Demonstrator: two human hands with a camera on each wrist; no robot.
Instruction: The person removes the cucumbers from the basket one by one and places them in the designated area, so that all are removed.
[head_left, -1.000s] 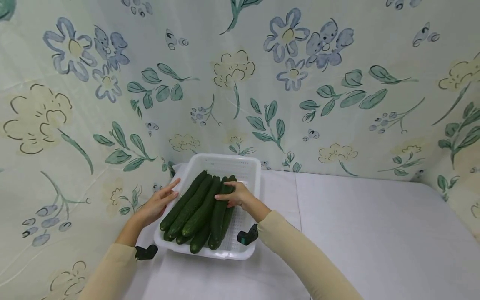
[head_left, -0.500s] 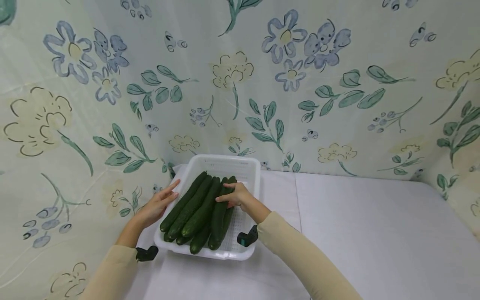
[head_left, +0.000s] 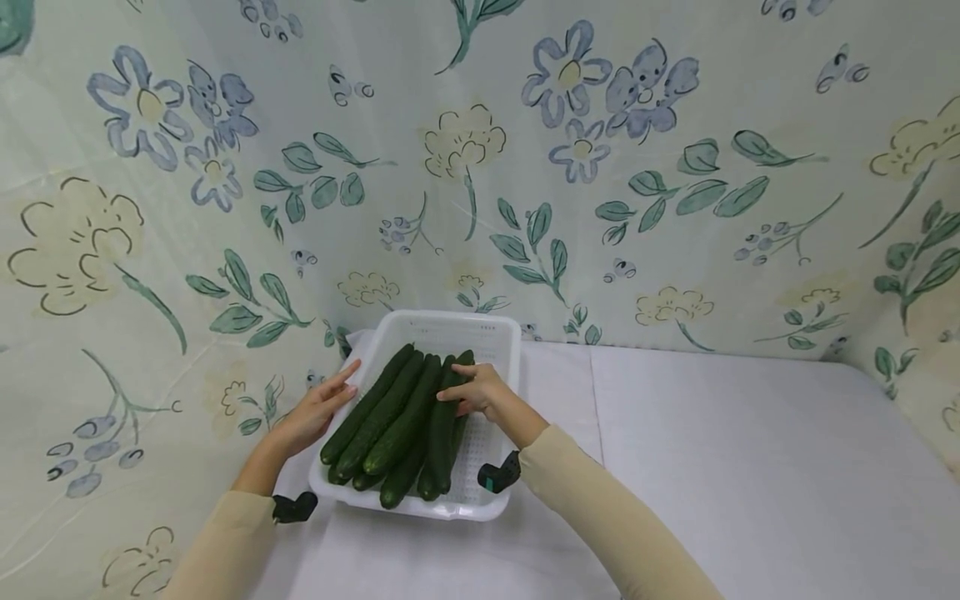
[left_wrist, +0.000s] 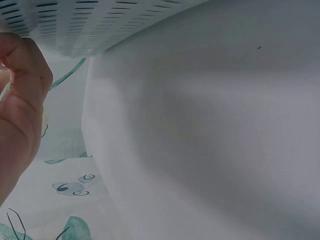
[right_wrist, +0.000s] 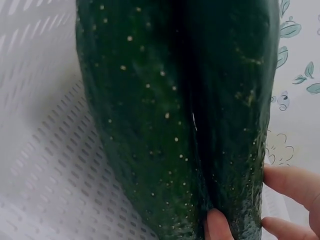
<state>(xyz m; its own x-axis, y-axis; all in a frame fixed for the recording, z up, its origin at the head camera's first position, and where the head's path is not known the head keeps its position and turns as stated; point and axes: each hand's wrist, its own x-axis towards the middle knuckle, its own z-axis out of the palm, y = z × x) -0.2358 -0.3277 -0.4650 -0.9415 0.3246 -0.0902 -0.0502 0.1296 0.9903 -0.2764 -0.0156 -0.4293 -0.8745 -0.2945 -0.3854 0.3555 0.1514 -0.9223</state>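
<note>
In the head view, several dark green cucumbers (head_left: 403,425) lie in a pile in a white perforated plastic basket (head_left: 489,329). My right hand (head_left: 480,390) reaches in from the right and pinches one cucumber (head_left: 442,433) near its far end. In the right wrist view, the thumb (right_wrist: 218,226) sits between that cucumber (right_wrist: 232,135) and a neighbouring one (right_wrist: 145,120), while two fingertips press its other side. On the left, my left hand (head_left: 309,414) touches the basket's left side, fingers extended along the rim. The left wrist view shows it against the slotted wall (left_wrist: 75,22).
A white cloth (head_left: 712,450) covers the table under the basket and off to the right. Behind and to the left hangs a floral curtain (head_left: 420,208). Dark wrist cameras (head_left: 296,507) sit at both sleeves.
The cucumber in my right hand has shifted slightly right, its near end swinging away from the pile. My right hand has moved a little right with it; the left hand stays put.
</note>
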